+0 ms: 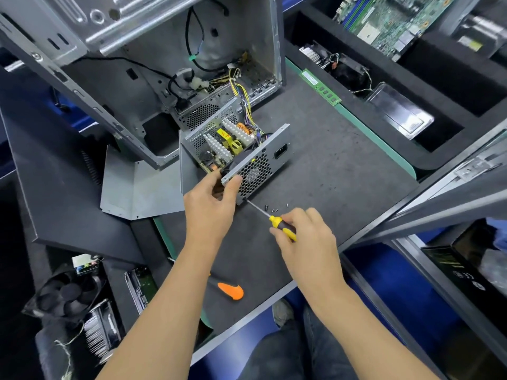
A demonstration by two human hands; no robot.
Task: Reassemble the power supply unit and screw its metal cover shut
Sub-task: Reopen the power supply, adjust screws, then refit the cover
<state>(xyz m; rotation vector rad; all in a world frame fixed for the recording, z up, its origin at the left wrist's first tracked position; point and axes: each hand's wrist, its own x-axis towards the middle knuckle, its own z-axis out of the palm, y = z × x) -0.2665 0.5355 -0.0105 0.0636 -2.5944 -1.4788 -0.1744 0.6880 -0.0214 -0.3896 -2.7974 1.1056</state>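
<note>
Head view: looks down over both forearms onto a dark tabletop [343, 160].
Left hand [211, 204]: closed on the near corner of the power supply unit [233, 152], thumb on the perforated fan grille, fingers behind the edge; likely bracing the box against the tool's push.
Right hand [304, 234]: wrapped round the yellow-and-black handle of a screwdriver [270, 216], whose tip meets the lower corner of the grille face, apparently at a screw hole.
Power supply unit: tilted on the tabletop's middle, top open, heatsinks, coil and yellow parts exposed; its wire bundle runs up into the computer case [137, 78] behind.
Metal cover [142, 187]: a bent grey sheet flat on the tabletop just left of the unit, not yet fitted.
Loose screws [273, 208]: a few near the screwdriver shaft, within easy reach.
Orange-handled tool [230, 291]: lies unused between the forearms.
Foam compartments: right ones hold a motherboard [389, 20], a cooler and a clear plastic box; lower left holds a black fan [65, 294] with a heatsink.
</note>
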